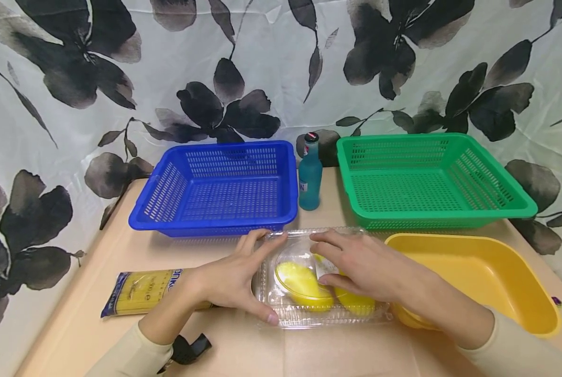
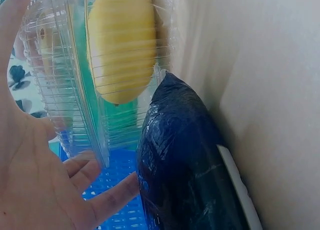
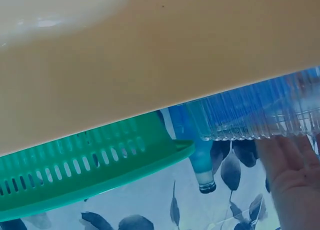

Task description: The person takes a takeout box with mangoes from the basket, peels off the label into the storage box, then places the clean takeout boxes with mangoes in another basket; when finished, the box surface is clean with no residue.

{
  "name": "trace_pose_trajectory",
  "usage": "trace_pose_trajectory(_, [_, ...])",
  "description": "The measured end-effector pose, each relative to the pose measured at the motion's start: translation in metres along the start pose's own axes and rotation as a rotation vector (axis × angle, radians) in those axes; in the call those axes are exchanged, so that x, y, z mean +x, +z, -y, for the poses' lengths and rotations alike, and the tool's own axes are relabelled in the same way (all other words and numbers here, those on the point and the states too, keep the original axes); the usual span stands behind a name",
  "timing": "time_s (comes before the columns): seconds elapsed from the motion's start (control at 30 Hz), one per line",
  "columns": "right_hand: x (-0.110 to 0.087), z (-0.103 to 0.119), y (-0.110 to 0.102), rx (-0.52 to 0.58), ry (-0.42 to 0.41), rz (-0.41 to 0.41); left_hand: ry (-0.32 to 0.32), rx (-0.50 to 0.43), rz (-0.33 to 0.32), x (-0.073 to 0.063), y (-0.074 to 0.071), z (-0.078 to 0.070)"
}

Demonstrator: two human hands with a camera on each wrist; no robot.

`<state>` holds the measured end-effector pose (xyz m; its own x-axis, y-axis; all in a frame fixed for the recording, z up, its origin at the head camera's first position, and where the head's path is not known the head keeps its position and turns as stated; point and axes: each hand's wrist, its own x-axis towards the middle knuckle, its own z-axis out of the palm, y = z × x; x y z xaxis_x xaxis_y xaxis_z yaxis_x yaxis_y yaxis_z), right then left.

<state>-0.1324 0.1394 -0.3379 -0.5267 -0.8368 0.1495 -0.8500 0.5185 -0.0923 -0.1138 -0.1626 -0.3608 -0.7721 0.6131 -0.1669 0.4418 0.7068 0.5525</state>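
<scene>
Head view: a clear box [image 1: 306,317] lies midway between the side edges of the table [image 1: 309,356]; left hand [image 1: 233,277], fingers spread, and right hand [image 1: 363,264], thumb parted, touch it. Left wrist: the blue end of a packet [image 2: 182,155] (hand-hidden overhead). Right wrist: ribbed wall [image 3: 245,115], fingertips obscured.

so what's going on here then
A person has both hands on a clear plastic container with yellow fruit showing through it. The left hand spans its left side, thumb at the near edge, while the right hand rests on top. Behind stand a blue basket and a green basket, with a bottle between them. A yellow tub sits to the right, and a yellow packet lies to the left.
</scene>
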Motion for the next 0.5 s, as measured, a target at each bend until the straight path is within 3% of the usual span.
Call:
trace_pose_trajectory(0.27, [0.0012,0.0017,0.0026,-0.012,-0.072,-0.066,0.017,0.011,-0.006,0.0002,-0.0022,-0.0016])
trace_pose_trajectory(0.5, [0.0003,0.0048,0.0014,0.023,-0.013,-0.034,0.037,0.007,-0.004,0.0004,-0.0011,-0.0026])
